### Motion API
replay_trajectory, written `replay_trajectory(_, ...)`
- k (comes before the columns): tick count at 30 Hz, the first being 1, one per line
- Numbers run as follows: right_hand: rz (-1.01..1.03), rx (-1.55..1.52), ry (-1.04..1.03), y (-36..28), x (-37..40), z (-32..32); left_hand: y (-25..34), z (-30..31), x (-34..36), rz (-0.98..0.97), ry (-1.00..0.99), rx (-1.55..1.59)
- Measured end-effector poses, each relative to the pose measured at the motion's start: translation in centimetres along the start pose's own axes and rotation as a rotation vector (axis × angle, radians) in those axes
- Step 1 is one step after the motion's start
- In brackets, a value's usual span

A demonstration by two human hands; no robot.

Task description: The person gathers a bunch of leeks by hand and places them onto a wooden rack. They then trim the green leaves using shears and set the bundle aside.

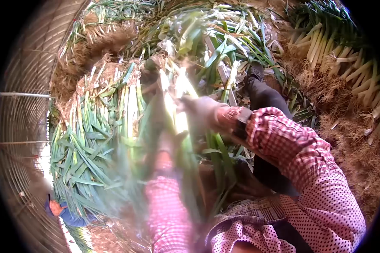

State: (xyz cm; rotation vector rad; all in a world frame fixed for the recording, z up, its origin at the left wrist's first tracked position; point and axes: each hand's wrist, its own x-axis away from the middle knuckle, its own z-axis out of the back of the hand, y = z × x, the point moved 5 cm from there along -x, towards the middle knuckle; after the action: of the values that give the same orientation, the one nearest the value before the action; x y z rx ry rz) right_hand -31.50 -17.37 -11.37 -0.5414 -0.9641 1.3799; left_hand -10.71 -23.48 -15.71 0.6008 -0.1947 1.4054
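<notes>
Several leeks (181, 120) with white shanks lie lengthwise in front of me, roots away from me and green leaves trailing toward my body. My right hand (202, 109), blurred and pale, reaches in from the right with its fingers closed around the white shanks. Beside it on the left, my left hand (164, 141) is at the same leeks, its fingers smeared by motion. A large pile of leeks (88, 139) lies just left of my left hand, with roots at its far end. Loose leaves and trimmings (223, 42) are heaped beyond my hands.
More leeks (325, 44) lie at the upper right, above a mass of dry roots (342, 130). My dark-clad leg (266, 95) stretches forward on the right. A ribbed curved wall (25, 109) runs along the left. Another person (65, 213) is at the lower left.
</notes>
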Motion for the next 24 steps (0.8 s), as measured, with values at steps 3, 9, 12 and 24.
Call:
replay_trajectory(3,-0.202,-0.257,0.263,2.8,-2.6,-0.3,-0.6,-0.8,-0.7,0.025,0.010,-0.093)
replay_trajectory(9,-0.010,-0.183,0.114,3.3,3.4,0.1,-7.5,-4.0,-6.5,-0.265,-0.089,0.093)
replay_trajectory(12,-0.057,-0.182,0.102,3.6,3.0,0.0,-5.3,-2.7,-3.4,-0.013,-0.145,0.383)
replay_trajectory(24,0.172,-0.093,-0.180,0.3,2.6,-2.8,-7.2,4.7,-2.2,0.112,0.030,0.532)
